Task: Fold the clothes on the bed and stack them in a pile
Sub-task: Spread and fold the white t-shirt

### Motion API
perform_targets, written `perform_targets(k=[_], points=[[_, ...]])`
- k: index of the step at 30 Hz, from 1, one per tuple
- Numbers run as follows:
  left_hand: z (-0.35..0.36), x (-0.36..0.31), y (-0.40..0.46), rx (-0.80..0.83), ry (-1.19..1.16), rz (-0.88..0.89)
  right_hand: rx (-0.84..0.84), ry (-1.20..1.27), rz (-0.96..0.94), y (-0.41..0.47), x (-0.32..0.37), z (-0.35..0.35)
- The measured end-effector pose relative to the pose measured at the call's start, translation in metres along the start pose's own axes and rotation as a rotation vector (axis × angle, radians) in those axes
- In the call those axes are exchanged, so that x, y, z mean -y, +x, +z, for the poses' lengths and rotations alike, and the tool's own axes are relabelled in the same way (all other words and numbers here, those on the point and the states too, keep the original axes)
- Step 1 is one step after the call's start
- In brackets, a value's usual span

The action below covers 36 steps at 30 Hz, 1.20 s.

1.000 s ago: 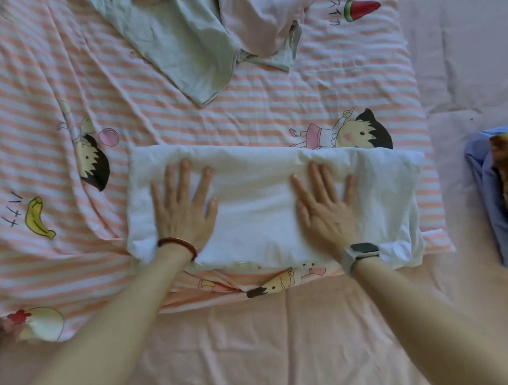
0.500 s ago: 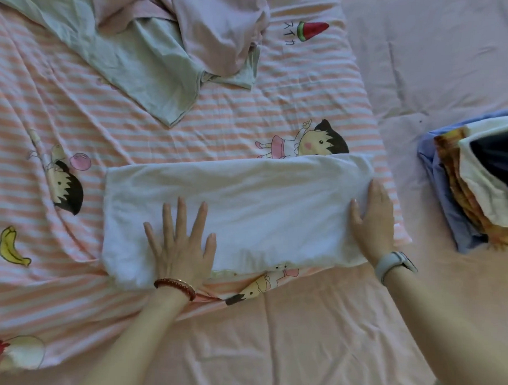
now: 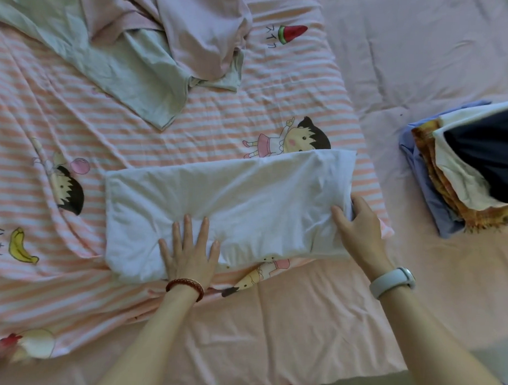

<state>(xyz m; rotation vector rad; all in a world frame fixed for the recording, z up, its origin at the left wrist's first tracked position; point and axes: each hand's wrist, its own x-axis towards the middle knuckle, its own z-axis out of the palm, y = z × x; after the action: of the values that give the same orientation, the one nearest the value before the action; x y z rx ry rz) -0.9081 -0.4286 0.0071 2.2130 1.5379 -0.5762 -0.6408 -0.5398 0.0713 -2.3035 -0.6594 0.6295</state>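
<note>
Left hand, fingers straight and spread, presses flat on the lower edge of the white garment. Right hand grasps that garment's right end, thumb on top, fingers curled beneath. Garment: folded into a long band, lying at frame centre on the striped cartoon quilt. Unfolded green and pink clothes lie upper left. Folded pile sits at right edge on the pink sheet.

left hand flat, right hand seemingly pinching
</note>
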Motion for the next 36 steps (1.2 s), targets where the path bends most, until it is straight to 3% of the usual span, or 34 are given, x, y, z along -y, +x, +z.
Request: perform_targets(k=[2,4,7,11,13,15,18,20,22,25,28,32,36], points=[[-0.01,0.006,-0.002,-0.009,-0.123,0.039,0.035,0.019,-0.09,-0.01,0.033,0.001],[-0.023,0.017,-0.008,-0.085,-0.462,0.049,0.108,0.066,-0.18,-0.022,0.072,0.01],[-0.046,0.045,-0.023,-0.18,-1.028,-0.175,0.292,0.171,-0.287,-0.05,0.129,0.042],[-0.067,0.099,-0.045,-0.064,-1.687,-0.487,0.59,0.156,-0.368,-0.088,0.187,0.114],[-0.067,0.122,-0.055,0.014,-1.826,-0.546,0.803,0.035,-0.371,-0.104,0.201,0.148],[-0.064,0.133,-0.061,0.078,-1.882,-0.547,0.887,0.006,-0.374,-0.117,0.201,0.167],[-0.062,0.131,-0.058,0.04,-1.87,-0.494,0.718,0.097,-0.315,-0.124,0.179,0.167],[-0.058,0.124,-0.052,-0.038,-1.63,-0.465,0.533,0.025,-0.312,-0.121,0.156,0.158],[-0.054,0.115,-0.043,-0.12,-1.209,-0.449,0.383,-0.149,-0.368,-0.117,0.134,0.151],[-0.053,0.091,-0.034,-0.193,-0.906,-0.436,0.329,-0.397,-0.46,-0.111,0.113,0.148],[-0.054,0.082,-0.027,-0.329,-1.049,-0.525,0.46,-0.559,-0.544,-0.112,0.1,0.149],[-0.051,0.103,-0.035,-0.567,-1.212,-0.517,0.507,-0.549,-0.632,-0.115,0.091,0.147],[-0.041,0.119,-0.045,-0.443,-1.258,-0.569,0.533,-0.555,-0.633,-0.118,0.085,0.146]])
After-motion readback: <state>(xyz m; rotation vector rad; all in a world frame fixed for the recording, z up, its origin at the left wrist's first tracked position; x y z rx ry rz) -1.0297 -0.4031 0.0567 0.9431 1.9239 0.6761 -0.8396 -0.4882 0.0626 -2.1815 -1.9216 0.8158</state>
